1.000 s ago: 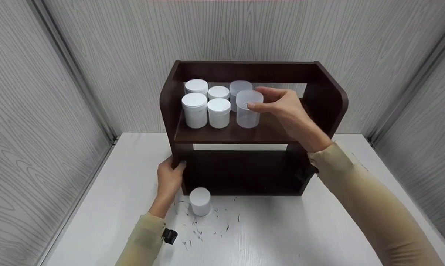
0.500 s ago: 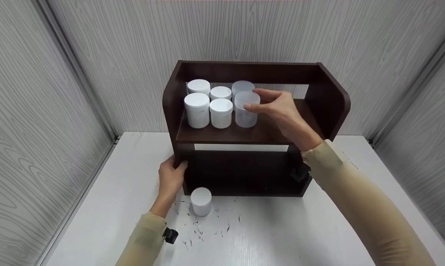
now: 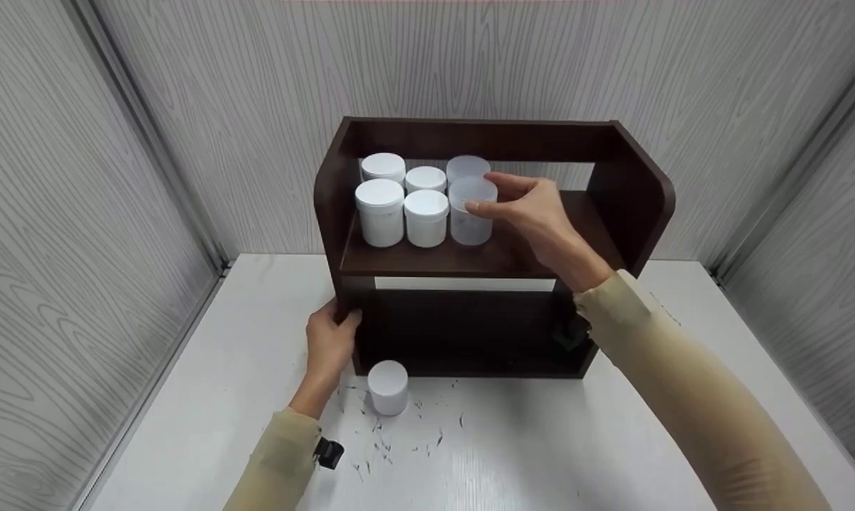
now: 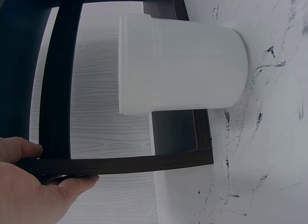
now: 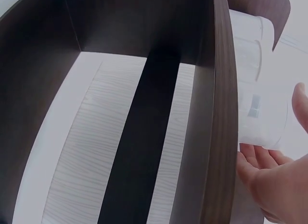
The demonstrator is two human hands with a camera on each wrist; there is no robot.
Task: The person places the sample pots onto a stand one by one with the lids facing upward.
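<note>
In the head view, a dark brown two-tier shelf [image 3: 470, 266] stands on the white table. My left hand [image 3: 330, 345] grips the front edge of its left side panel, thumb inside and fingers outside. On the upper tier, a translucent lidded jar [image 3: 471, 226] is upright at the front. My right hand [image 3: 537, 213] holds it near the lid, thumb at the front and fingers behind. Directly to its left are white lidded jars [image 3: 426, 226], and another translucent jar [image 3: 468, 165] stands behind it. The right wrist view shows the shelf panel [image 5: 224, 113] partly covering the held jar [image 5: 260, 113].
One white jar [image 3: 388, 387] stands on the table before the shelf's lower left corner, close to the left forearm. Dark scuff marks spot the white table [image 3: 505, 440] around it. Pale wood-grain walls [image 3: 463, 64] enclose the back and sides.
The right hand has moved the translucent jar left along the upper tier, closing the gap to the white jars. The left hand keeps its grip on the side panel.
</note>
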